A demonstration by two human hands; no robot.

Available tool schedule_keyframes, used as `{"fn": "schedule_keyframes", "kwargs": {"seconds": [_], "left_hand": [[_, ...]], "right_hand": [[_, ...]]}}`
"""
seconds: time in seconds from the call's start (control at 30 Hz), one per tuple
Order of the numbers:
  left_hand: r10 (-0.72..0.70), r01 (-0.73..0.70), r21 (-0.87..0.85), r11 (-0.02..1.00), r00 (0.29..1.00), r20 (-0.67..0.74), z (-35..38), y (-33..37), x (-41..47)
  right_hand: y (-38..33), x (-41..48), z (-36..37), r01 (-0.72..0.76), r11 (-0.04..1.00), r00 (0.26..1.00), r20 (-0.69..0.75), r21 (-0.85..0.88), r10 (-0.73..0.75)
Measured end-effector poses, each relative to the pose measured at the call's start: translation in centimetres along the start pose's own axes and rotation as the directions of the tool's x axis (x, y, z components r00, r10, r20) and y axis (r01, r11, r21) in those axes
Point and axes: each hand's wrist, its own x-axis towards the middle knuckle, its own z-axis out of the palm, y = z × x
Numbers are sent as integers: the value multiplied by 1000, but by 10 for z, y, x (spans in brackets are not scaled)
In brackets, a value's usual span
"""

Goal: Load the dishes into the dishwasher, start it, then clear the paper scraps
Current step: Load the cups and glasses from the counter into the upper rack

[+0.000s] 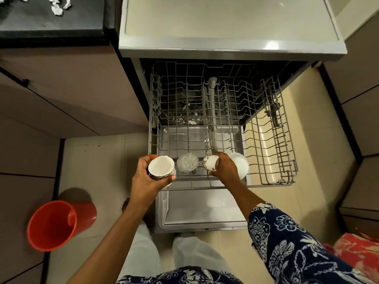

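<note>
The dishwasher [225, 48] stands open with its upper wire rack [270, 140] pulled out over the lowered door [194, 214]. My left hand [147, 179] grips a white patterned cup [161, 166], mouth up, just off the rack's front left corner. My right hand [224, 167] holds a second patterned cup [209, 161], tipped sideways over the rack's front row. A clear glass [187, 161] stands in the rack between the two cups. A white bowl [241, 162] sits in the rack behind my right hand. White paper scraps [58, 7] lie on the dark counter at the far left.
A red bucket [55, 224] stands on the tiled floor at the left, beside my legs. Brown cabinet fronts line both sides of the dishwasher. A red patterned cloth [359, 255] shows at the lower right.
</note>
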Motion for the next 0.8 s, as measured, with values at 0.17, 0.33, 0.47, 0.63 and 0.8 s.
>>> {"fn": "schedule_keyframes", "kwargs": {"seconds": [0.17,0.33,0.47,0.63,0.8], "left_hand": [[0,0,9,1000,1000,-7,-3,-1,1],[-10,10,25,1000,1000,6,0,-1,6],[-5,5,26,1000,1000,19,2,-1,10],[-3,3,18,1000,1000,28,3,0,15],[21,-25,65,998,998,66,4,-2,15]], "right_hand": [[-4,6,0,70,985,997,45,-160,-63],[-30,29,-10,152,899,967,249,-411,-50],[-45,36,7,194,824,960,277,-532,-47],[-29,32,7,255,856,948,292,-449,-129],[1,17,-3,288,911,946,232,-294,-225]]}}
